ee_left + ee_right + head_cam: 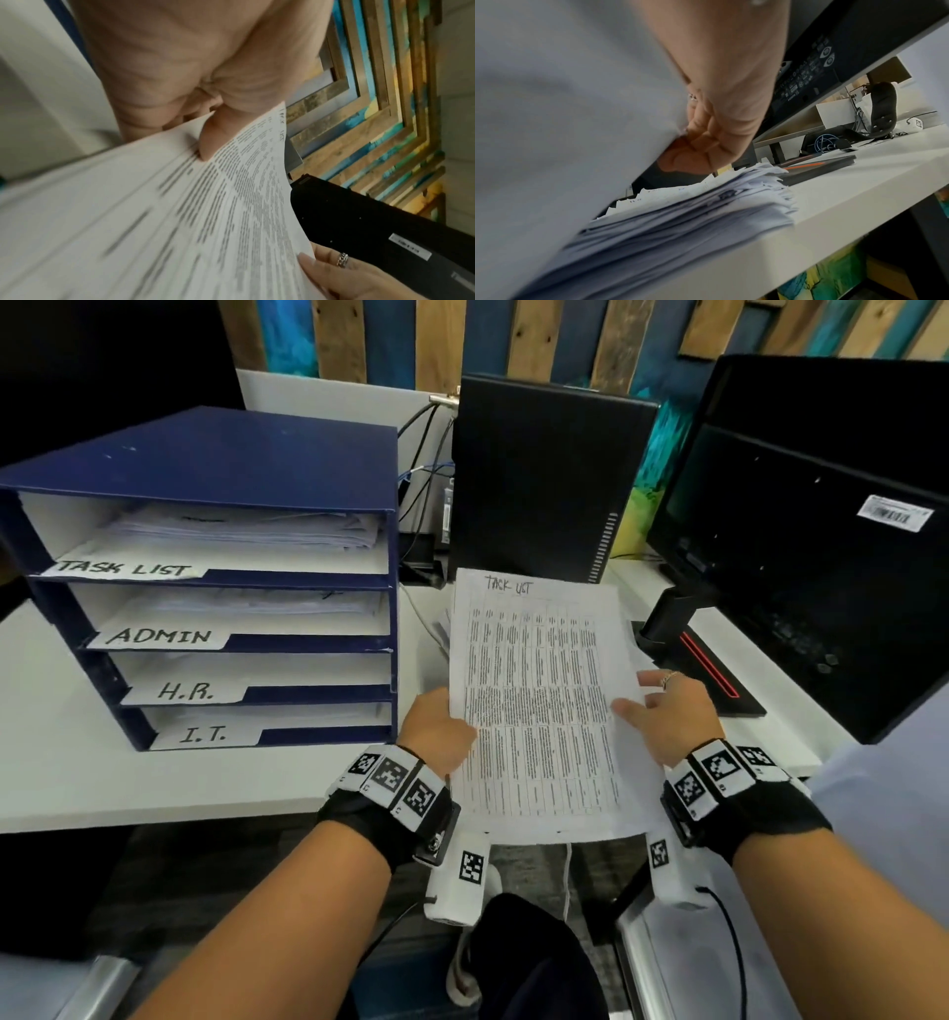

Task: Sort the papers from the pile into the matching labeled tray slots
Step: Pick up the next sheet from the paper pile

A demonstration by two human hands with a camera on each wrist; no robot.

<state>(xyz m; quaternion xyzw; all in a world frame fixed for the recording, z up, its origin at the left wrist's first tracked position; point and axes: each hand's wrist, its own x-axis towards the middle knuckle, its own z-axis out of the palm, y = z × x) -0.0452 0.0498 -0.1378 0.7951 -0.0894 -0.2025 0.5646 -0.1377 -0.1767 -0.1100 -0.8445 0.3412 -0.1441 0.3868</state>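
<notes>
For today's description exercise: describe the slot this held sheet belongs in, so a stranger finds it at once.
Start at the blue tray rack on the white desk, left of the black computer tower. It has four stacked slots; take the topmost slot, the only one labelled TASK LIST, above ADMIN.

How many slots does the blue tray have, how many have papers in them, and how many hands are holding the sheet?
Labeled slots in the blue tray: 4
Slots showing papers: 3, with H.R. looking empty
Hands holding the sheet: 2, left hand and right hand
Total: 9
</notes>
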